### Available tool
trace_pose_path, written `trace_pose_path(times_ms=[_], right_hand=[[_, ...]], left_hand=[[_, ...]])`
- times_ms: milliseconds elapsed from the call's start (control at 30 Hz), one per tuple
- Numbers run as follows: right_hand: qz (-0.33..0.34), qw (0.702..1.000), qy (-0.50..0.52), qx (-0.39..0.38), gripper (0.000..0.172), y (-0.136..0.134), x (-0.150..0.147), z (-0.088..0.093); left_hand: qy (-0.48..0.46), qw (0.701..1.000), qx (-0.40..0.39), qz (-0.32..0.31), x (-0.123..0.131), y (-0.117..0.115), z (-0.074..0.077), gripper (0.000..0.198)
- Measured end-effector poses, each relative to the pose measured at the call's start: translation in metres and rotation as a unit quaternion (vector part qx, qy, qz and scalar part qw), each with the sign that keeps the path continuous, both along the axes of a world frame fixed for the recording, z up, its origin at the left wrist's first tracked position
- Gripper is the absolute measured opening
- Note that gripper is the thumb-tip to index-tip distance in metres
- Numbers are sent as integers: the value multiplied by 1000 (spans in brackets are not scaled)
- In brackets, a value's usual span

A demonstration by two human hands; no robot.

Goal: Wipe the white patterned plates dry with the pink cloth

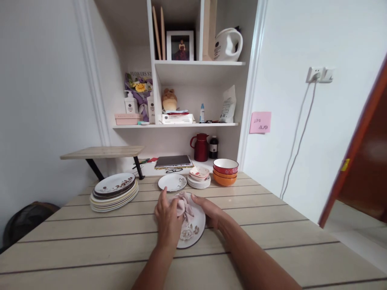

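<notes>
A white plate (196,222) with brown flowers and a dark rim is tilted towards me above the table. My right hand (209,210) grips its right edge, thumb over the rim. On the plate's face lies a crumpled pale pink cloth (186,207). My left hand (168,217) presses this cloth with bent fingers, its index finger raised near the plate's upper left. Just behind, a second white plate (171,182) with brown flowers lies flat on the table.
A stack of plates (115,193) stands at left by a small raised wooden shelf (102,152). Behind the hands are small dishes (198,180) and stacked red and orange bowls (225,177). A red jug (201,147) and a dark laptop-like slab (173,161) sit farther back.
</notes>
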State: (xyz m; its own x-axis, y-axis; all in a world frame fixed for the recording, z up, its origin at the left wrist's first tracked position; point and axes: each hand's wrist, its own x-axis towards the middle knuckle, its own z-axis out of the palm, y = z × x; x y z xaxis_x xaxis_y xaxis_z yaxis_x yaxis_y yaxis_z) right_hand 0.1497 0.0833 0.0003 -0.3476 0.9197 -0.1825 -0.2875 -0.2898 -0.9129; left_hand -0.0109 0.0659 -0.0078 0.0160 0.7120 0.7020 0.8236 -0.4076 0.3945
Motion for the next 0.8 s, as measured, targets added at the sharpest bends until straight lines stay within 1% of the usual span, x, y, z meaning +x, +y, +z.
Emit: trace_pose_path(times_ms=[33,67,100,200,300,400,500,567,700,800], right_hand=[[2,1000,-1,-9,51,1,0,-1],[2,1000,0,-16,52,1,0,-1],[2,1000,3,-21,52,2,0,-2],[8,999,18,-28,53,2,1,-2],[17,999,28,-17,53,0,3,0],[28,998,39,26,45,-3,5,2],[42,996,43,62,43,-4,5,3],[32,997,30,64,44,-4,3,2],[-19,998,6,59,43,-4,-3,0],[-66,996,7,58,39,-3,-7,0]], left_hand=[[14,1000,-9,10,-1,-1,2,33],[28,999,-20,4,-2,-3,3,33],[43,998,-30,-16,-2,-3,5,35],[88,990,-41,-106,-1,-4,6,44],[118,980,-29,-159,3,-5,7,50],[134,975,-18,-174,4,-5,8,48],[128,981,-9,-147,3,-4,9,48],[111,989,-14,-97,1,-3,9,49],[82,996,-41,11,-6,-1,10,50],[86,994,-50,54,-11,0,10,47]])
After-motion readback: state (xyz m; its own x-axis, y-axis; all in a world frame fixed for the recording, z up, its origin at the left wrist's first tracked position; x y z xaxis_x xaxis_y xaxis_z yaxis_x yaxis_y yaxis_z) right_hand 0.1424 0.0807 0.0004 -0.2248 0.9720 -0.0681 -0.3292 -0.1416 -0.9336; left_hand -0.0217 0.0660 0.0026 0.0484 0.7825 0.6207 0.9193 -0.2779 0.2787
